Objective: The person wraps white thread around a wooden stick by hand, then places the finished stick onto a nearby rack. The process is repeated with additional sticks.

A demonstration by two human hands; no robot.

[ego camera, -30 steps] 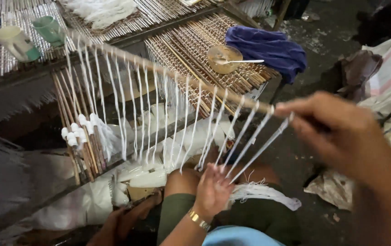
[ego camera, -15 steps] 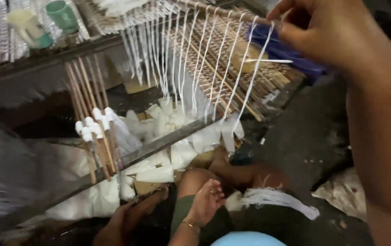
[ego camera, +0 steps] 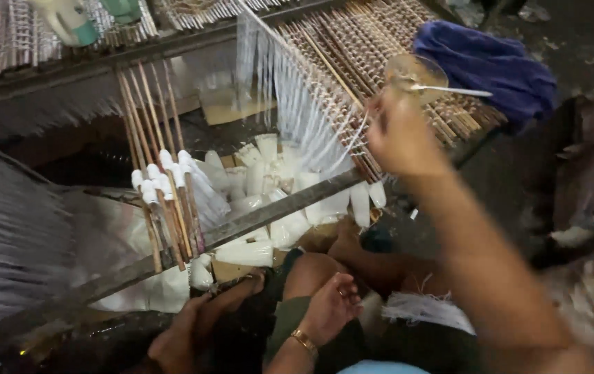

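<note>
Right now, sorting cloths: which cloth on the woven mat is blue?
The bunched blue cloth at the mat's far right, beside the bowl; the frayed one near the knee is white.

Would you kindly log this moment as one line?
right hand: raised, pulling white threads | left hand: resting on knee | bobbins: below frame

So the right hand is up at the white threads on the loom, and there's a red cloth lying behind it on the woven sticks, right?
Not quite: the cloth is blue, not red, as the head view shows. The rest holds: the right hand is up at the white threads, with the cloth behind it on the woven sticks.
</note>
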